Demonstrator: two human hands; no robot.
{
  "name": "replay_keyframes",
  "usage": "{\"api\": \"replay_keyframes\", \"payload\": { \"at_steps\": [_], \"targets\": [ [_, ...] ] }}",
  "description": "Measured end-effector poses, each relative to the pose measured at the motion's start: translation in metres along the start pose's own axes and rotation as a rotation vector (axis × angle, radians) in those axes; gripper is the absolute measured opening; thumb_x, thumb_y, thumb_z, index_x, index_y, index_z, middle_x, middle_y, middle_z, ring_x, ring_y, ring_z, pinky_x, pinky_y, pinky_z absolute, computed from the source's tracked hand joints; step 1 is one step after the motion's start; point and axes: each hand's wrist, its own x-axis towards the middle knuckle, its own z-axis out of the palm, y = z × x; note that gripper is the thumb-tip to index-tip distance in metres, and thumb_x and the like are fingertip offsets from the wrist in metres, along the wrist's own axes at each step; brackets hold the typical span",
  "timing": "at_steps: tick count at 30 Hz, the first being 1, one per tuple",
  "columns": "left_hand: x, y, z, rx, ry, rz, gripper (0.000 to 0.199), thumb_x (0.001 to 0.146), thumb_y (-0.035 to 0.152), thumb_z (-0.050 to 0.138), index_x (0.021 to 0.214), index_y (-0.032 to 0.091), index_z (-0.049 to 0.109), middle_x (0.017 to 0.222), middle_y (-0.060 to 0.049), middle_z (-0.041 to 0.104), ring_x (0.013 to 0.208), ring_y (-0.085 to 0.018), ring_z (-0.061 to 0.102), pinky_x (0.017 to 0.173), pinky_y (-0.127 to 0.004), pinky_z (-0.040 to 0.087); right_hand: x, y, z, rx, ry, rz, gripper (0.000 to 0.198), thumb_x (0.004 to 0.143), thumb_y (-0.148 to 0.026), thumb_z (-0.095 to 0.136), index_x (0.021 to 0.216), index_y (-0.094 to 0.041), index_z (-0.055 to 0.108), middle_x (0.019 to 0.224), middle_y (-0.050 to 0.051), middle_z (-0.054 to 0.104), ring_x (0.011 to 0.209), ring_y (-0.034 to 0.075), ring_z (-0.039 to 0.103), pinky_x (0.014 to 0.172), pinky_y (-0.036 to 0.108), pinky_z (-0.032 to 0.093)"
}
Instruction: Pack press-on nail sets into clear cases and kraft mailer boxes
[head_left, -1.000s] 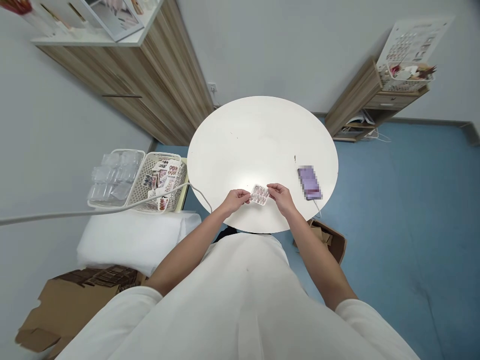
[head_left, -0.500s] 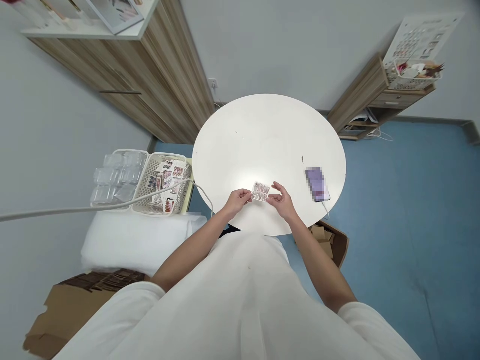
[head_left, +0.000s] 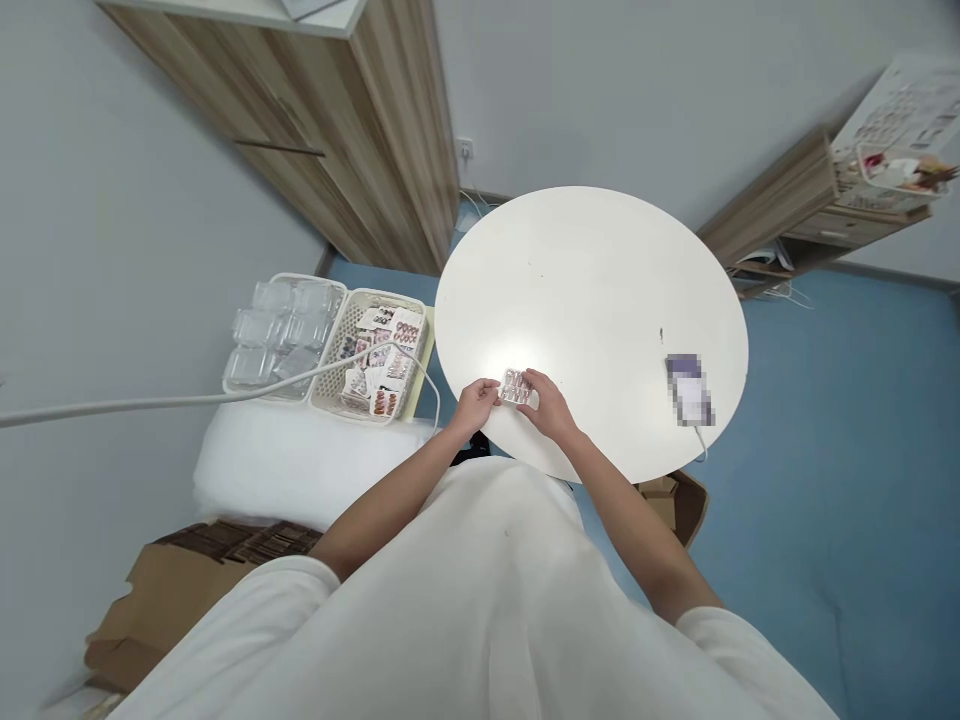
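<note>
Between my hands, over the near edge of the round white table [head_left: 600,270], is a small clear box of press-on nails [head_left: 515,386], with pinkish nails in two rows. My left hand [head_left: 477,405] pinches its left edge between thumb and fingers. My right hand [head_left: 549,405] grips the right side, with the fingers at the upper corner and the thumb lower down. Both hands are closed on the box, and their fingertips cover parts of its edges.
A phone [head_left: 688,390] with a cable lies at the table's right. On the left stand a basket of nail sets [head_left: 319,400] and a basket of clear plastic boxes [head_left: 289,325]. A white cable [head_left: 187,402] crosses above them. A cardboard box [head_left: 694,505] stands below the table's right edge.
The view has turned left, so the table and baskets appear further right. My right hand has closed in around the box's right side, its raised fingers now resting at the upper corner.
</note>
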Motion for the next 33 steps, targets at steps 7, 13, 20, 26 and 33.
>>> {"api": "replay_keyframes", "payload": {
  "at_steps": [7, 13, 20, 26, 33],
  "targets": [
    [0.01, -0.029, -0.046, 0.483, -0.019, 0.251, 0.042, 0.077, 0.025, 0.051, 0.118, 0.016, 0.051, 0.096, -0.007, 0.057, 0.091, -0.019, 0.055, 0.08, -0.032, 0.045, 0.032, -0.013, 0.052, -0.253, -0.098, 0.04, 0.056, 0.073, -0.025, 0.061, 0.125, -0.02, 0.043, 0.132, 0.009, 0.045, 0.117, 0.027, 0.043, 0.094, 0.042, 0.038],
    [0.017, -0.044, -0.052, 0.789, 0.0, 0.272, 0.051, 0.077, 0.027, 0.051, 0.126, 0.014, 0.043, 0.106, -0.011, 0.05, 0.102, -0.025, 0.047, 0.088, -0.038, 0.04, 0.041, -0.012, 0.079, -0.377, -0.111, 0.064, 0.048, 0.077, -0.027, 0.056, 0.124, -0.022, 0.045, 0.134, 0.007, 0.044, 0.117, 0.027, 0.039, 0.094, 0.042, 0.033],
    [0.018, -0.049, -0.053, 0.94, 0.021, 0.257, 0.052, 0.078, 0.032, 0.05, 0.127, 0.017, 0.042, 0.11, -0.011, 0.048, 0.1, -0.026, 0.045, 0.083, -0.039, 0.039, 0.035, -0.013, 0.087, -0.429, -0.097, 0.056, 0.049, 0.081, -0.033, 0.048, 0.128, -0.025, 0.041, 0.141, 0.005, 0.035, 0.12, 0.028, 0.033, 0.095, 0.043, 0.027],
    [0.006, -0.046, -0.058, 0.987, 0.005, 0.359, 0.05, 0.082, 0.034, 0.045, 0.129, 0.017, 0.039, 0.121, -0.012, 0.048, 0.11, -0.027, 0.042, 0.088, -0.039, 0.036, 0.017, -0.016, 0.085, -0.418, -0.055, 0.06, 0.052, 0.081, -0.039, 0.045, 0.13, -0.021, 0.039, 0.142, 0.01, 0.031, 0.121, 0.028, 0.031, 0.095, 0.042, 0.026],
    [0.0, -0.043, -0.064, 1.088, -0.091, 0.455, 0.044, 0.087, 0.035, 0.037, 0.127, 0.017, 0.043, 0.13, -0.011, 0.047, 0.121, -0.026, 0.038, 0.097, -0.041, 0.027, 0.004, -0.026, 0.095, -0.487, -0.054, 0.102, 0.041, 0.084, -0.039, 0.042, 0.121, -0.021, 0.049, 0.135, 0.012, 0.042, 0.119, 0.029, 0.034, 0.095, 0.045, 0.02]
  ]
}}
